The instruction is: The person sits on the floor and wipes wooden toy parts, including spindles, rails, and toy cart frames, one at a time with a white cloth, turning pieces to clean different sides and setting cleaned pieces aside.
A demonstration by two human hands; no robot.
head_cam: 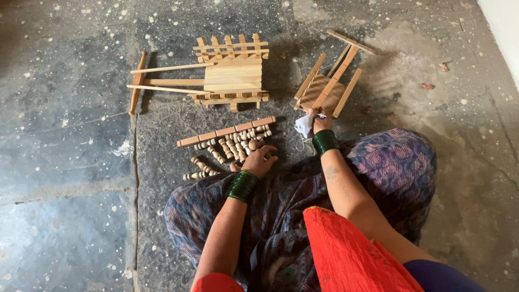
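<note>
Rough grey stone floor [70, 162], speckled with pale paint, is lying under everything. Left hand [261, 160] is curling its fingers over a heap of small turned wooden pegs [230, 148], too many to count. Just beyond it, one segmented wooden strip [226, 131] is lying. Right hand [320, 122] is pinching a white cloth [304, 125] against a slatted wooden frame [328, 89]. Farther out, one slatted wooden cart [230, 70] is sitting with its long shafts.

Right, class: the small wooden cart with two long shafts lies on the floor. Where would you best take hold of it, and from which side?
Grip the wooden cart by its crossbar, coming from the picture's left. The two thin shafts join there, clear of the slatted rails.
</note>
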